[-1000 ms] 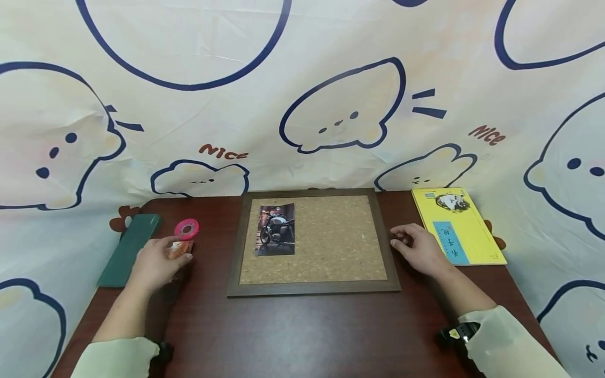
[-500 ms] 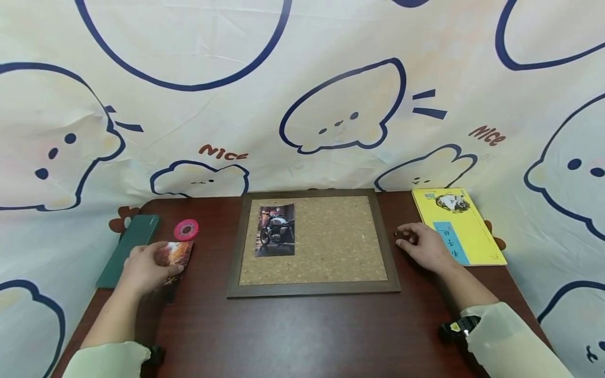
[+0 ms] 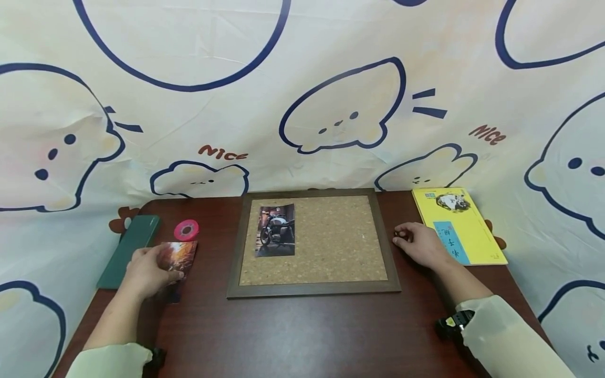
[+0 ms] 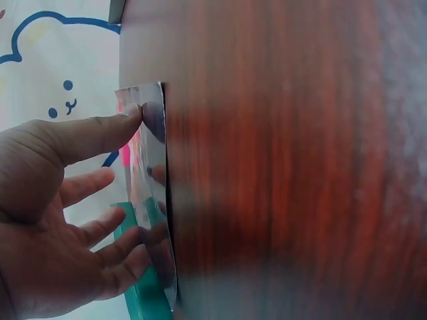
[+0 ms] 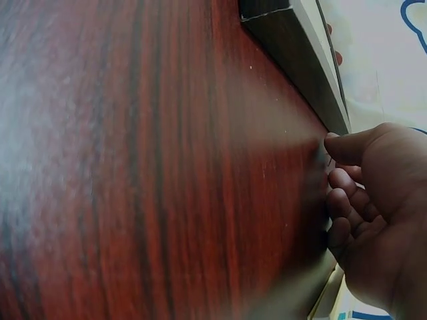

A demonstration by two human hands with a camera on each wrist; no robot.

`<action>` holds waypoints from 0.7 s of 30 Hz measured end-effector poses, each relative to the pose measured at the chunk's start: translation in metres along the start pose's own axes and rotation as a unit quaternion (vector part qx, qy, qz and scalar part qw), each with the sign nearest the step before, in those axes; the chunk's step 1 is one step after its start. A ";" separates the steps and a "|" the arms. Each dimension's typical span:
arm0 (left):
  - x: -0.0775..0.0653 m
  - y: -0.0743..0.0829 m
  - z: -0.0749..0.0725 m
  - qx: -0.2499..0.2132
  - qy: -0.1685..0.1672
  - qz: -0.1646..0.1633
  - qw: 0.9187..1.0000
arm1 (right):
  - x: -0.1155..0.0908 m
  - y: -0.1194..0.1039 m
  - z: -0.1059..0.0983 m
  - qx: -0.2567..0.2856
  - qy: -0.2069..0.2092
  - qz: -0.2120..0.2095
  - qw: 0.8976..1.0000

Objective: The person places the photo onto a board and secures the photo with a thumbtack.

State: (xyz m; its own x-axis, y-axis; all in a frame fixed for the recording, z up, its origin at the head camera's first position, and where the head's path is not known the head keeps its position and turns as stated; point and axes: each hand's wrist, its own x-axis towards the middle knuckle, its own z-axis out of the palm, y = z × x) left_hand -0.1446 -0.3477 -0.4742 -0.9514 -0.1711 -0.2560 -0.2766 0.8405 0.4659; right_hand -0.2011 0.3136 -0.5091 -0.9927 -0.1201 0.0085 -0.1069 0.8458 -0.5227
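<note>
My left hand pinches a glossy photo with an orange, sunlit scene at the table's left side. In the left wrist view its thumb lies on the near part of the photo, the other fingers spread along the far side. Part of a darker print shows below that hand. My right hand is beside the cork board's right frame, fingers curled. Between its thumb and index finger is a small thin pin, mostly hidden. The framed cork board lies in the middle, with a motorcycle photo on its left part.
A pink tape roll lies just beyond the left hand. The green box sits at the table's left edge. On the right is a yellow book with a blue label. A patterned cloth hangs behind the table.
The left hand has drawn back from the tape roll toward the person, uncovering more of the orange photo, which has turned slightly. The right hand has shifted very little.
</note>
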 end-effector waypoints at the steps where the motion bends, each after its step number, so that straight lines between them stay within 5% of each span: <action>1: -0.001 0.001 -0.001 0.001 -0.002 -0.001 1.000 | 0.001 0.000 0.000 -0.002 0.000 0.002 1.000; 11: -0.004 0.006 -0.003 0.005 -0.022 -0.005 1.000 | 0.003 -0.003 0.002 -0.007 0.006 0.003 1.000; 21: 0.001 0.003 0.002 -0.003 -0.008 0.019 1.000 | 0.001 -0.003 0.002 -0.010 0.009 -0.007 1.000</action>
State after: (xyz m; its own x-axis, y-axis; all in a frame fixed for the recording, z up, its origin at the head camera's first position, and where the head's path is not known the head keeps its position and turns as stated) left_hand -0.1458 -0.3440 -0.4751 -0.9588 -0.1317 -0.2518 -0.2420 0.8431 0.4803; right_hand -0.2019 0.3101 -0.5099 -0.9920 -0.1222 0.0311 -0.1211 0.8548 -0.5046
